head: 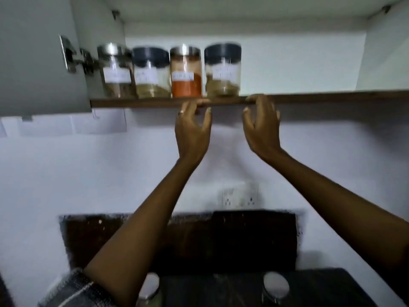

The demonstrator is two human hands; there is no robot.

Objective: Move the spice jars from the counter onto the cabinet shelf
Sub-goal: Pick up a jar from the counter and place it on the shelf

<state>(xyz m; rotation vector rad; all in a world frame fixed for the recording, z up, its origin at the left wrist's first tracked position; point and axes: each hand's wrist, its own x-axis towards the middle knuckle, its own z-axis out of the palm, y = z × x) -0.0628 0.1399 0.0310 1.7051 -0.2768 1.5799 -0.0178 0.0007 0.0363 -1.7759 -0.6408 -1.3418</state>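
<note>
Hovering empty: left hand [192, 131], right hand [262, 127], fingers loosely curled, at shelf [332, 97] edge.

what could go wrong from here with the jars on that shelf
The four jars stand near the front edge of the shelf, and both hands hover just below it, left hand and right hand. A bump could tip the rightmost jar off. Two jars are still on the counter, below the arms; a falling jar might hit them.
</note>
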